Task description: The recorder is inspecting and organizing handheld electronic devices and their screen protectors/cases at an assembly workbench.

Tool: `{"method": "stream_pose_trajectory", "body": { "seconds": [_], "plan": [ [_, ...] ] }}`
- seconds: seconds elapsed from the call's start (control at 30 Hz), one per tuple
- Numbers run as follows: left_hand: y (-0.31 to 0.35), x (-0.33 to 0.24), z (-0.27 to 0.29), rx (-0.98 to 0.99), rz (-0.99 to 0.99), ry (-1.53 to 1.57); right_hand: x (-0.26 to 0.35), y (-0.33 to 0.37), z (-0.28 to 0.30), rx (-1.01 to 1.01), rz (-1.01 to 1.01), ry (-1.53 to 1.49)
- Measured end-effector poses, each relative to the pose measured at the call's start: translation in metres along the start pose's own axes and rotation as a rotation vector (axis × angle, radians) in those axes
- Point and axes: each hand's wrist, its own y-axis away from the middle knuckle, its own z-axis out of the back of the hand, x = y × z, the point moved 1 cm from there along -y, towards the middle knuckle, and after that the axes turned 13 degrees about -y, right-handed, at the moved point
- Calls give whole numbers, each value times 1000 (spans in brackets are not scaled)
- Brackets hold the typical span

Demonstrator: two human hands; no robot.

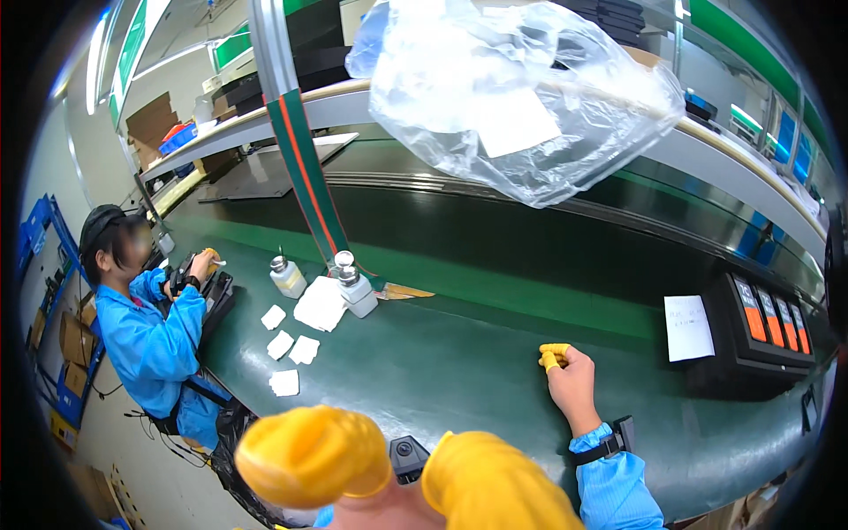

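Very close and blurred at the lower middle, my left hand (380,509) is raised with two yellow-covered fingers spread apart; nothing shows between them. Behind the gap of those fingers a small black device (407,458) with a lens is visible. To the right, my right hand (575,386) is over the green tabletop (459,380), its yellow-tipped fingers curled together and no object visible in them. A black strap with a small device (609,444) circles that wrist, over a blue sleeve.
White square wipes (319,306) lie left of centre beside two dispenser bottles (357,291) (287,277). A black case (751,340) with orange-labelled units stands at the right. Clear plastic sheeting (521,106) hangs from the shelf. A co-worker (155,340) in blue handles something dark at the left.
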Motion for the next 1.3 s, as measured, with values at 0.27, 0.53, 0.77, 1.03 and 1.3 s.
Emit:
{"method": "stream_pose_trajectory", "body": {
  "seconds": [0.27,0.53,0.77,1.03,1.3],
  "plan": [
    [-25,-64,7,-23,134,157,-9,2,0,-8,18,61],
    [-34,-40,10,321,-18,-114,-4,-1,1,-7,14,91],
    [-57,-11,34,49,-352,-774,9,8,-5,-34,108,-100],
    [-85,-16,108,-286,-148,-906,267,-14,45,-56,882,-165],
    [-102,-34,121,-428,-168,-786,356,-161,-25,106,755,962]
  ]
}}
